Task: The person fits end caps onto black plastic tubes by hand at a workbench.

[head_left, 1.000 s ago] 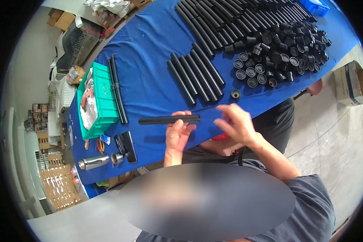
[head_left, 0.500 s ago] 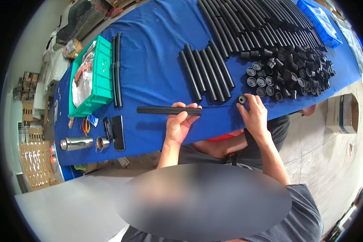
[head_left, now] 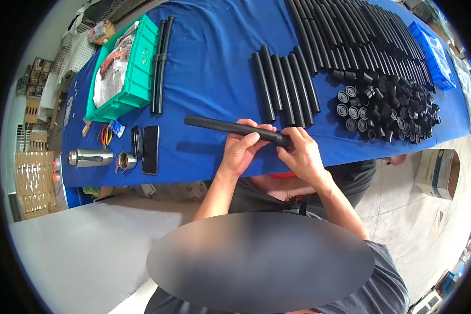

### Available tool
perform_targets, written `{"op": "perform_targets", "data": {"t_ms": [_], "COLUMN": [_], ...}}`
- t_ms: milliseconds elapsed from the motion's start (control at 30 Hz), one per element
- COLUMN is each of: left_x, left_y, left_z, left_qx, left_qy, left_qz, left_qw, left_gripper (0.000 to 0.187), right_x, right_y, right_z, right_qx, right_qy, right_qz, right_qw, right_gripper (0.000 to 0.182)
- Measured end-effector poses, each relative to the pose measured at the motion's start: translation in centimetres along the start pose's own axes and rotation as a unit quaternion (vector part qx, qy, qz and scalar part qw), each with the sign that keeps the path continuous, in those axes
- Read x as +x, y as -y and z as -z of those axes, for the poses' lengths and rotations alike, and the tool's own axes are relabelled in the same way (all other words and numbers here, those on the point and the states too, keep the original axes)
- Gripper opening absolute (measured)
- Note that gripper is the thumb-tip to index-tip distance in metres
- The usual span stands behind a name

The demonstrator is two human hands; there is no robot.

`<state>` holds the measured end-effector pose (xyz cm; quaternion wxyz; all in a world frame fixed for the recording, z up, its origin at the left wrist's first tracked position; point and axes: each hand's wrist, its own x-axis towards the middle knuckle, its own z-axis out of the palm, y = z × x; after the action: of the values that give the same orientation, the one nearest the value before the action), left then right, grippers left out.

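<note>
Centre frame, above the blue desk [head_left: 204, 78]: left hand [head_left: 243, 149] wrapped around a black tube [head_left: 230, 127] near its right end; right hand [head_left: 303, 154] pinched closed at that end. Tube looks rigid, light, matte; mid-shaft grip suits it.

Crate [head_left: 136, 78]: on bench [head_left: 209, 63], far left.
Tube row [head_left: 287, 89]: right of crate.
Cap heap [head_left: 390, 107]: right of tube row.
Flask [head_left: 89, 157]: before crate.

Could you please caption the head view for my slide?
Both hands, left hand and right hand, grip a black tube above the blue table.
</note>
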<state>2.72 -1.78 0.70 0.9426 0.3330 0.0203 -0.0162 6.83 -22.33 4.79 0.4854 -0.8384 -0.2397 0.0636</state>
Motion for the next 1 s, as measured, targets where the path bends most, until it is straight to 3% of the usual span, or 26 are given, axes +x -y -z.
{"op": "perform_targets", "data": {"t_ms": [267, 367, 567, 667, 1000], "left_x": [-0.1, -0.1, -0.3, -0.3, 0.1], "left_y": [0.3, 0.3, 0.5, 0.5, 0.1], "left_z": [0.1, 0.0, -0.6, -0.9, -1.2], "left_qx": [-0.013, 0.001, 0.026, 0.040, 0.076], "left_qy": [-0.023, -0.033, -0.057, -0.078, -0.085], "left_qz": [-0.002, -0.005, 0.003, 0.010, 0.042], "left_qw": [1.000, 0.999, 0.998, 0.996, 0.993], "left_gripper": [0.028, 0.027, 0.024, 0.023, 0.026], "right_x": [-0.2, -0.3, -0.3, -0.4, -0.3], "right_y": [-0.5, -0.6, -1.5, -0.9, -1.3], "right_z": [-0.5, -0.5, -0.7, -0.3, -0.7], "right_qx": [0.135, 0.044, 0.024, 0.041, 0.037], "right_qy": [0.014, 0.014, -0.014, 0.006, -0.015], "right_qz": [-0.017, 0.045, 0.116, 0.073, 0.097], "right_qw": [0.991, 0.998, 0.993, 0.996, 0.994], "right_gripper": [0.038, 0.041, 0.041, 0.040, 0.038]}}
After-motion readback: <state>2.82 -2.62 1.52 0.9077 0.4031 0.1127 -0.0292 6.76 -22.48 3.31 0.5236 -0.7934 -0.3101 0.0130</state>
